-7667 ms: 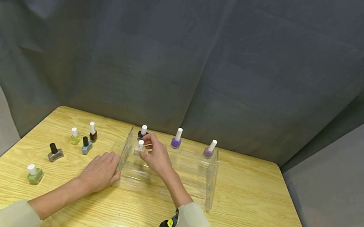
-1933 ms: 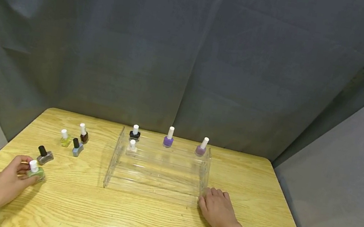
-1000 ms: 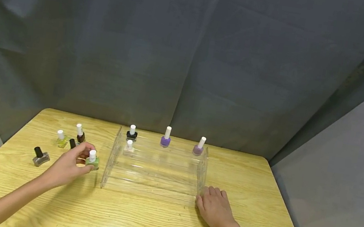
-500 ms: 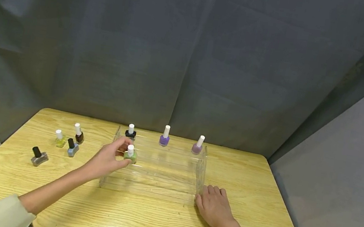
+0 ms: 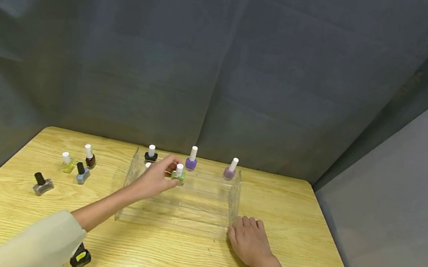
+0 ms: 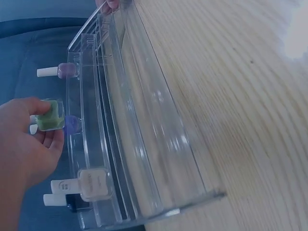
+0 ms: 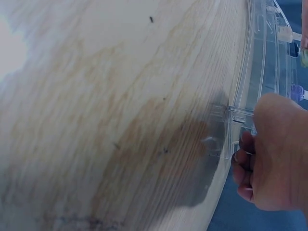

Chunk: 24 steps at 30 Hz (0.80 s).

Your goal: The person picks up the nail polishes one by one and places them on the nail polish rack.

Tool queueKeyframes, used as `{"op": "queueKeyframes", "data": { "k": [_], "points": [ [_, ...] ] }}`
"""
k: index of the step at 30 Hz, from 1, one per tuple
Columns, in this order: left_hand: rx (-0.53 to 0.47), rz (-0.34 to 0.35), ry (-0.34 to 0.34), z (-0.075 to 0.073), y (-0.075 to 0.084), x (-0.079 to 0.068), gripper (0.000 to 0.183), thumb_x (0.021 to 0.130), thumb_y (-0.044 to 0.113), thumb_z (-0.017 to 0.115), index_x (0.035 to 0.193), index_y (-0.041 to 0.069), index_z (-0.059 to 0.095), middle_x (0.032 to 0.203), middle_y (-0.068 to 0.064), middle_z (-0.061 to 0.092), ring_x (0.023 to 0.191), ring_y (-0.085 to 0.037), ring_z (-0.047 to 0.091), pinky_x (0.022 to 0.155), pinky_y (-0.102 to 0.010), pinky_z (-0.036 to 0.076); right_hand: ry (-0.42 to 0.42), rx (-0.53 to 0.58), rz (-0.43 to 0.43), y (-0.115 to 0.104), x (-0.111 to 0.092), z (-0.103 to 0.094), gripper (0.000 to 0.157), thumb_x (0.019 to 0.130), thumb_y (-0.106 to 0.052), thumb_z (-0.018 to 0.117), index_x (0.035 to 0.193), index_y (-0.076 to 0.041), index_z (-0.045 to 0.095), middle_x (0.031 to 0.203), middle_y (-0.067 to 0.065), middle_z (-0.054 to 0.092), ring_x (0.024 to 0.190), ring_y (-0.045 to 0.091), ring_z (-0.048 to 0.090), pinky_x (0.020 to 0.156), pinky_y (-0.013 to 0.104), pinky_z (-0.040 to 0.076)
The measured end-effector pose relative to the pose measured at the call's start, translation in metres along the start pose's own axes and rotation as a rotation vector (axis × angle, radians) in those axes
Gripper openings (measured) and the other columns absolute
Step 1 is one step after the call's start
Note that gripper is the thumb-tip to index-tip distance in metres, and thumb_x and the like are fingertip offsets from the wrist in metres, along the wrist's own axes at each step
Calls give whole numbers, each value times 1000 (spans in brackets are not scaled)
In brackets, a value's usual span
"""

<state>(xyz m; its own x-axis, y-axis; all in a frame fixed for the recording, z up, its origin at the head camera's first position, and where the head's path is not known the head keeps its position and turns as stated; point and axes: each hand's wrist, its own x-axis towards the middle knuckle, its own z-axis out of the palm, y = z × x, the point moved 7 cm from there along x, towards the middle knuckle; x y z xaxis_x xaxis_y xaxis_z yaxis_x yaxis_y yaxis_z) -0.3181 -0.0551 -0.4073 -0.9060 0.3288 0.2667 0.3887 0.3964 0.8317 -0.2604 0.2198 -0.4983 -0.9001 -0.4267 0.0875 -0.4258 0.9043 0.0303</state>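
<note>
In my left hand (image 5: 153, 181), a green nail polish bottle (image 5: 178, 176) with a white cap is pinched between thumb and fingers, over the upper tiers of the clear tiered rack (image 5: 234, 202). The left wrist view shows the bottle held in front of a purple nail polish bottle (image 6: 73, 125). My right hand (image 5: 249, 242) grips the rack's front right corner, its fingers curled in the right wrist view. On the top tier stand black (image 5: 150, 157), purple and mauve (image 5: 229, 173) bottles. A pale bottle (image 6: 95, 185) stands one tier lower at the left, mostly hidden by my left hand in the head view.
Left of the rack, on the wooden table (image 5: 161, 256), stand yellow (image 5: 67, 166), dark brown (image 5: 90, 160), light blue (image 5: 83, 174) and grey (image 5: 43, 187) nail polish bottles. A dark curtain (image 5: 158, 59) hangs behind the table.
Earlier, my right hand held the pale bottle at the rack; then it moved to the right corner. My left hand took the green bottle from the table's left and carried it rightward over the rack.
</note>
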Motion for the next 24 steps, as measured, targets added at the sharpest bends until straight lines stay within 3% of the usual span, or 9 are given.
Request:
{"op": "queueKeyframes", "data": {
  "k": [4,12,24],
  "points": [
    [-7,-10,-3,8,-5,7,40,85,-6,71,120,3,54,106,-10,68,98,-26,66,86,-39,54,36,22,-24,0,-1,1,30,107,-31,41,81,-15,40,74,0,35,74,25,42,76,44,34],
    [-38,-30,0,17,-12,16,40,83,-10,71,117,3,56,105,-11,68,99,-28,66,86,-38,55,107,15,-65,-3,-4,-4,33,107,-30,42,78,-15,37,71,-3,28,69,22,37,72,41,32],
    [-1,-57,-11,30,-26,21,34,84,-8,72,113,4,59,107,-11,68,102,-32,66,90,-41,53,125,27,-63,-4,-5,-7,32,106,-29,44,79,-15,37,70,-3,27,67,21,36,71,40,31]
  ]
}}
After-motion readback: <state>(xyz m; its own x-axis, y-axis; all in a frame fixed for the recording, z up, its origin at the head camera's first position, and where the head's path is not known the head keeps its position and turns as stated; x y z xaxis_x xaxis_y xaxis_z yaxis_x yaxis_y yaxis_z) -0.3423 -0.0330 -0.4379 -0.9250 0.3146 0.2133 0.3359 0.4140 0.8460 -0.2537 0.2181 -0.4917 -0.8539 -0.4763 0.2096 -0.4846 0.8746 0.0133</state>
